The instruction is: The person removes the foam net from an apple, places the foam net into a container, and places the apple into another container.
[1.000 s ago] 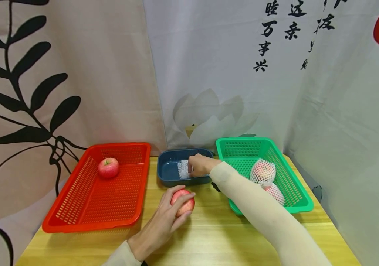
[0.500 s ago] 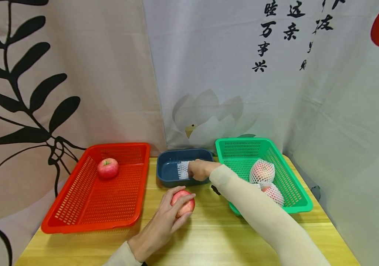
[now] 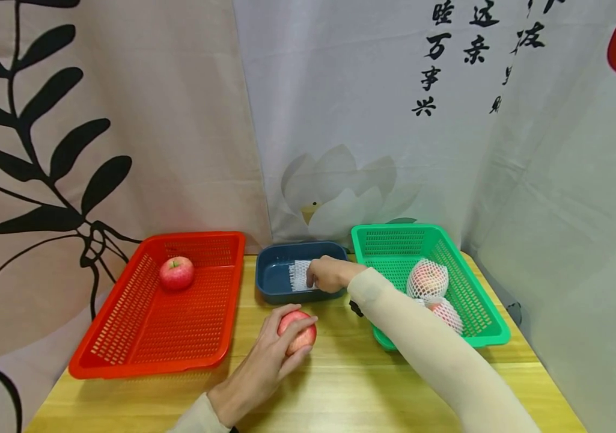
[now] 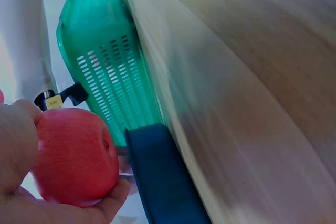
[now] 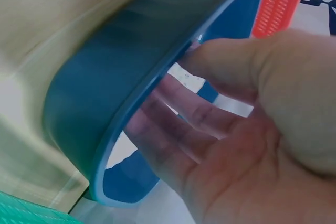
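Note:
My left hand (image 3: 261,364) grips a red apple (image 3: 299,338) above the table's front middle, thumb and fingers spread round its sides. The left wrist view has this apple (image 4: 76,156) up close, its stem end facing the tray. My right hand (image 3: 330,274) reaches down into the dark blue tray (image 3: 274,288), over white foam fruit nets (image 3: 297,275) lying flat inside. In the right wrist view, the thumb (image 5: 220,64) and fingers (image 5: 173,124) go in past the rim; their tips are partly hidden, so I cannot tell whether they pinch a net.
On the left stands a red basket (image 3: 178,343) with one bare apple (image 3: 176,273) inside. A green basket (image 3: 481,313) on the right holds apples (image 3: 428,279) in white foam nets, partly behind the right forearm. A printed curtain (image 3: 318,120) hangs behind the wooden table (image 3: 340,385).
My right hand has shifted slightly right within the tray, still over the foam nets. The left hand and its apple have stayed in place.

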### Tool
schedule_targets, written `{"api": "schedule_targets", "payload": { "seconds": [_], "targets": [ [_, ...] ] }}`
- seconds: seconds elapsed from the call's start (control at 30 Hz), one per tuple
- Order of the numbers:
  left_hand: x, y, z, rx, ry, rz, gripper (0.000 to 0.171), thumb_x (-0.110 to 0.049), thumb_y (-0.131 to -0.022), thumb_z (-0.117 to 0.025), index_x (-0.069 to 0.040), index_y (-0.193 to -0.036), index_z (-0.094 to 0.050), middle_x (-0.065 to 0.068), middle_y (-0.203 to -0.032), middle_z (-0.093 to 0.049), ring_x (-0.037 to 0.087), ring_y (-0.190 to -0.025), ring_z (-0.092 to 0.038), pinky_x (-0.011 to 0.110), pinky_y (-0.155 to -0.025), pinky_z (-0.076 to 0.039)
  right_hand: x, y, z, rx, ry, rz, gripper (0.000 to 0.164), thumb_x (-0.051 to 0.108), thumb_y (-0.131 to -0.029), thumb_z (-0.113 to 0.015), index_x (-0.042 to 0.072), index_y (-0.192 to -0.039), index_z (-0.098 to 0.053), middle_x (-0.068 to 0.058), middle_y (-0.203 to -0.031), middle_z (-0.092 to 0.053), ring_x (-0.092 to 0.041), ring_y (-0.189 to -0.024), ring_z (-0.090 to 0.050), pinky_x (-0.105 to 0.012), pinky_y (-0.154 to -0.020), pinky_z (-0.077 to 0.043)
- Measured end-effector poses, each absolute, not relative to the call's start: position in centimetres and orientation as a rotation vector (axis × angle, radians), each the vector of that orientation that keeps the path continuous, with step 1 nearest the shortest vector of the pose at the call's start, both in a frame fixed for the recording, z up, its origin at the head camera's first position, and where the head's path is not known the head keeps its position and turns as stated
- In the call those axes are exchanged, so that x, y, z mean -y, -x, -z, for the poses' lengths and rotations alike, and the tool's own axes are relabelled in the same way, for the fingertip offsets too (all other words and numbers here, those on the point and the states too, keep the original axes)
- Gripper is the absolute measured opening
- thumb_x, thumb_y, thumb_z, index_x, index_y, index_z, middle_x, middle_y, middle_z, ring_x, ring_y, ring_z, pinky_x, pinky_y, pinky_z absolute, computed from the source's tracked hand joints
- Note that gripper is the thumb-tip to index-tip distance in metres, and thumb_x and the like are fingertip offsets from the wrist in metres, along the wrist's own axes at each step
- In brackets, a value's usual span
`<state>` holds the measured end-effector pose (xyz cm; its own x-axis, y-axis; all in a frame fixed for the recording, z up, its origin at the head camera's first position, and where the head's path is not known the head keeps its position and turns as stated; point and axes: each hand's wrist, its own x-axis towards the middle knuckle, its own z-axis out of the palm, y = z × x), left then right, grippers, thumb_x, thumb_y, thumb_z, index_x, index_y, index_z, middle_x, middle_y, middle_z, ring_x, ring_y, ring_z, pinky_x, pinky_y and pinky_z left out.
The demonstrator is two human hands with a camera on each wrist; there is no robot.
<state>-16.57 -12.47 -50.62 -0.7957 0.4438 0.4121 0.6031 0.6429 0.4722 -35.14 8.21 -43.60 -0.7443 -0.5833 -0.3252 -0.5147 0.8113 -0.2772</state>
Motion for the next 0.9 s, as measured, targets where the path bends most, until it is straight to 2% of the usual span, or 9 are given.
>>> {"api": "schedule_targets", "payload": {
  "seconds": [0.17,0.4,0.57,0.67,0.9],
  "targets": [
    [12.4,16.8,50.6,2.588,0.848,0.888,0.061,-0.031,-0.111,-0.084,-0.044,-0.165,-0.058,0.009,-0.169,-0.05,0.026,-0.149,-0.058,0.049,-0.115,-0.066,-8.5,35.0,43.1,-2.632,0.912,0.267,0.031,0.004,-0.117,-0.062,0.009,-0.136,-0.086,-0.013,-0.142,-0.083,-0.035,-0.139,-0.076,-0.05,-0.118,-0.065],
    [12.6,17.0,50.1,2.607,0.845,0.896,0.062,-0.032,-0.11,-0.084,-0.044,-0.165,-0.059,0.01,-0.167,-0.051,0.027,-0.149,-0.058,0.048,-0.115,-0.067,-8.8,34.1,42.0,-2.667,0.966,0.322,0.027,0.011,-0.118,-0.067,0.005,-0.138,-0.083,-0.014,-0.144,-0.082,-0.035,-0.142,-0.075,-0.051,-0.12,-0.063],
    [12.6,17.1,49.6,2.568,0.845,0.896,0.061,-0.029,-0.11,-0.085,-0.039,-0.165,-0.06,0.015,-0.165,-0.051,0.03,-0.145,-0.062,0.05,-0.111,-0.068,-9.1,32.6,40.8,-2.734,1.012,0.33,0.027,0.019,-0.118,-0.069,0.009,-0.14,-0.082,-0.013,-0.141,-0.078,-0.032,-0.127,-0.076,-0.048,-0.109,-0.066],
    [12.7,17.1,49.3,2.539,0.845,0.894,0.06,-0.027,-0.11,-0.085,-0.037,-0.164,-0.061,0.015,-0.165,-0.051,0.031,-0.144,-0.062,0.05,-0.111,-0.068,-9.4,31.6,40.0,-2.77,1.027,0.334,0.03,0.025,-0.119,-0.07,0.012,-0.143,-0.081,-0.013,-0.147,-0.074,-0.03,-0.123,-0.075,-0.048,-0.104,-0.067],
    [13.1,17.0,48.2,2.52,0.814,0.904,0.059,-0.025,-0.108,-0.087,-0.034,-0.162,-0.065,0.016,-0.164,-0.052,0.032,-0.143,-0.065,0.048,-0.108,-0.07,-10.4,29.3,38.9,-2.855,1.089,0.352,0.04,0.037,-0.117,-0.074,0.014,-0.149,-0.077,-0.014,-0.159,-0.068,-0.035,-0.136,-0.071,-0.052,-0.111,-0.066]
  ]
}}
